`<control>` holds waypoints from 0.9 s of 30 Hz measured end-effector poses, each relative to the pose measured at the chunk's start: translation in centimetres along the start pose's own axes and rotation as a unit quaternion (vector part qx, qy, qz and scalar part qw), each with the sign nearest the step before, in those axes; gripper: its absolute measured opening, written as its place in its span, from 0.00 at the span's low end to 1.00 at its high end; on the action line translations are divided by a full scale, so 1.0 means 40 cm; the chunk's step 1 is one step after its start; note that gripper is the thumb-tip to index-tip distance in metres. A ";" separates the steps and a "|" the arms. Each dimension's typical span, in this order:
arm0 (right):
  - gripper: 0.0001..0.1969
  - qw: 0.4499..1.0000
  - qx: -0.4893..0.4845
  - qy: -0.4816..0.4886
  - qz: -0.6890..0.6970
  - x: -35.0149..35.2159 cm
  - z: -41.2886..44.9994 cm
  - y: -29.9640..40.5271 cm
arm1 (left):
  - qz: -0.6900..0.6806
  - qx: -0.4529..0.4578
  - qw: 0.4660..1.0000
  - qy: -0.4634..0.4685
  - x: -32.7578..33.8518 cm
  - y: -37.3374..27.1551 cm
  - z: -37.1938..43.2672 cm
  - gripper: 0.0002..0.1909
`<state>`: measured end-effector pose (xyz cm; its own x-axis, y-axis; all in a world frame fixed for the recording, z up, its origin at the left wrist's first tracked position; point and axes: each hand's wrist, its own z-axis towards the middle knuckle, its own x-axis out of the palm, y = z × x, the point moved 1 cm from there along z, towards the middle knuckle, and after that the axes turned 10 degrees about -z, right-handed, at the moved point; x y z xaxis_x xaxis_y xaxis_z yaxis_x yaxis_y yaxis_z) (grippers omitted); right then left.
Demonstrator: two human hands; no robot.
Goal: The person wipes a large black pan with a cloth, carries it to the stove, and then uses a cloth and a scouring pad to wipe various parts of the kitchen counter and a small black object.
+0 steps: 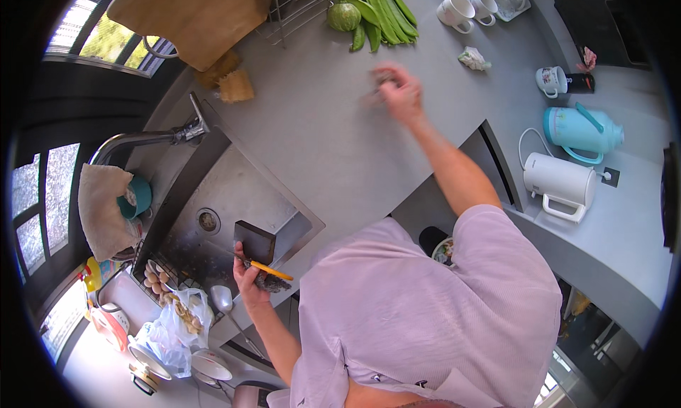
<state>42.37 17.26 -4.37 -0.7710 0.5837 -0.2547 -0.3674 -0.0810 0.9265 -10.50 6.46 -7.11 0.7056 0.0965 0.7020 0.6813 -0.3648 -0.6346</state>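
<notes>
My left hand (pixel 247 284) is over the near edge of the steel sink (pixel 234 179). It holds a dark rectangular block (pixel 256 243), a yellow-handled tool (pixel 272 270) and a dark, mesh-like wad (pixel 274 283). The tool's far end is hard to make out. Out on the grey countertop (pixel 319 121), my right hand (pixel 401 91) is blurred, its fingers bunched around a small greyish thing (pixel 384 81) that I cannot identify. This hand is low over the counter surface, short of the green pods (pixel 385 17) and a round green squash (pixel 343 16).
A chrome faucet (pixel 143 137) arches at the sink's left. Mugs (pixel 456 12) and a crumpled tissue (pixel 474 58) sit at the back right. A blue thermos (pixel 580 131) and white electric kettle (pixel 558 184) line the right side. Eggs (pixel 155 278) and a plastic bag (pixel 175 328) lie lower left.
</notes>
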 end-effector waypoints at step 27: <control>0.21 0.904 -0.362 0.094 -0.207 0.394 -0.182 0.076 | 0.050 -0.002 0.999 -0.006 0.134 -0.012 0.132 0.39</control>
<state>25.33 20.33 -7.57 -0.5397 0.5421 -0.6440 -0.8360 -0.4350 0.3344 -6.01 12.05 -4.77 0.7719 0.0711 0.6318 0.6071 -0.3775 -0.6992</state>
